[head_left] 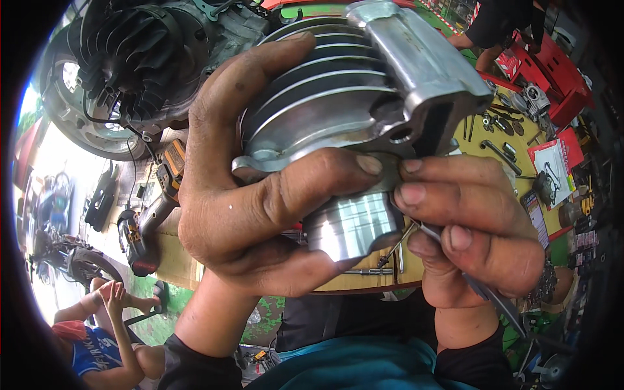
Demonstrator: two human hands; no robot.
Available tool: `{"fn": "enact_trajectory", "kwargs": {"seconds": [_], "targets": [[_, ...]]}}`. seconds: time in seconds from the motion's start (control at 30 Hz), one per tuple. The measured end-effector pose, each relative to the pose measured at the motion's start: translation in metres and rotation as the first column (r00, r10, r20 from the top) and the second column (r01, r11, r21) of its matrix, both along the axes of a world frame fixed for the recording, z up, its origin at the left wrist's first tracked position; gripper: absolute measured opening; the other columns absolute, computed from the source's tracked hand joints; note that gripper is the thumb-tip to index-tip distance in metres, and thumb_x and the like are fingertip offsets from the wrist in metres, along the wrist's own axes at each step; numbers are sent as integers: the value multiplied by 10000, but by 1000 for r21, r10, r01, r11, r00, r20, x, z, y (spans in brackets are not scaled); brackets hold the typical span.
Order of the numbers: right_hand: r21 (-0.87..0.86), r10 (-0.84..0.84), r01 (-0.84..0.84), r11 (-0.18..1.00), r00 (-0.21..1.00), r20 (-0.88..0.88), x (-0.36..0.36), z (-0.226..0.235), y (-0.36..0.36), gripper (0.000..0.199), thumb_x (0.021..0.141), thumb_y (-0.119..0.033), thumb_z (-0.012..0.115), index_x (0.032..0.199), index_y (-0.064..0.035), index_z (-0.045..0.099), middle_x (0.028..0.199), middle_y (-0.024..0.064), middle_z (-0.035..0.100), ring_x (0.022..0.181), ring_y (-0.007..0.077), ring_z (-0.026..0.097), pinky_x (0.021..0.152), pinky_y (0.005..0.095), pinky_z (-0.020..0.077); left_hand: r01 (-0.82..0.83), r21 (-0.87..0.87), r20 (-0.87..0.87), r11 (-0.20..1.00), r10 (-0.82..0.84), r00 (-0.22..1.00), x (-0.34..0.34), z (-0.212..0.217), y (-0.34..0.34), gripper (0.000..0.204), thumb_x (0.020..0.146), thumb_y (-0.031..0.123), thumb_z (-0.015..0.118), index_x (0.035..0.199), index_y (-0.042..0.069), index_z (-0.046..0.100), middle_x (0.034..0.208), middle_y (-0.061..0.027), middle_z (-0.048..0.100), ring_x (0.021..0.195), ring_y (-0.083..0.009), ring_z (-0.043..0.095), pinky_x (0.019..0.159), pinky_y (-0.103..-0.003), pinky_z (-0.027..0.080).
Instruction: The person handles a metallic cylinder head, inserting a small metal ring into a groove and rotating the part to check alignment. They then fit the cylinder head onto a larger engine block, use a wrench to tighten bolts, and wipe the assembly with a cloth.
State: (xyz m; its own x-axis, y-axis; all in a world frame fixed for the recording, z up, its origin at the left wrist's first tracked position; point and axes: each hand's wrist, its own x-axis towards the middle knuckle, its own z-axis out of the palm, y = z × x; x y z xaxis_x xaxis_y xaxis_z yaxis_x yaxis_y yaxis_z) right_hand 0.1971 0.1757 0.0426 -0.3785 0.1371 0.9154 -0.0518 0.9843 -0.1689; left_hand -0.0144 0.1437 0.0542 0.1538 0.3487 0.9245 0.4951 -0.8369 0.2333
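Observation:
My left hand (221,188) wraps round a finned metal engine cylinder (318,81), tilted and held up in front of me. A shiny piston (354,224) sticks out of its lower end, between my left thumb and the fingers below. My right hand (481,208) is closed at the right side of the piston, its upper fingertips touching near the cylinder's rim. Thin metal blades, which look like a feeler gauge (497,302), are pinched in it and hang down past the palm. Whether a blade sits between piston and bore is hidden by the fingers.
An engine with a black fan (123,62) and a wheel stand at the far left. Cordless power tools (170,166) and a slim rod tool (370,271) lie on the wooden bench (179,260). Rightward are loose parts, a phone (534,214) and a red toolbox (552,75). Two people are nearby.

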Motion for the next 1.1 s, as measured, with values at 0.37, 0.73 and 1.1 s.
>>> {"fn": "enact_trajectory", "kwargs": {"seconds": [0.37,0.73,1.1], "targets": [[-48,94,-87,995,982,164,25,-3,-8,455,932,66,634,1337,-76,483,1274,269,607,1033,383,695,780,326,622,-1,-80,11,997,2,1000,-1,0,0,472,749,235,850,1138,26,682,1432,-335,491,1233,-439,611,1007,-508,556],[-303,-277,191,934,922,-270,58,-6,-12,363,910,56,654,1223,-57,507,1006,235,704,766,281,704,709,327,596,-110,-50,-34,993,108,994,-6,-2,-9,412,665,371,865,965,97,796,1433,-315,517,1305,-466,540,1067,-532,455],[-343,-603,925,167,370,706,212,-66,18,349,880,-132,722,1198,6,688,810,195,698,764,343,699,690,444,509,-172,-62,93,983,177,980,-5,-12,-18,505,580,358,956,981,105,783,1473,-295,514,1428,-491,436,1129,-563,400]]}}
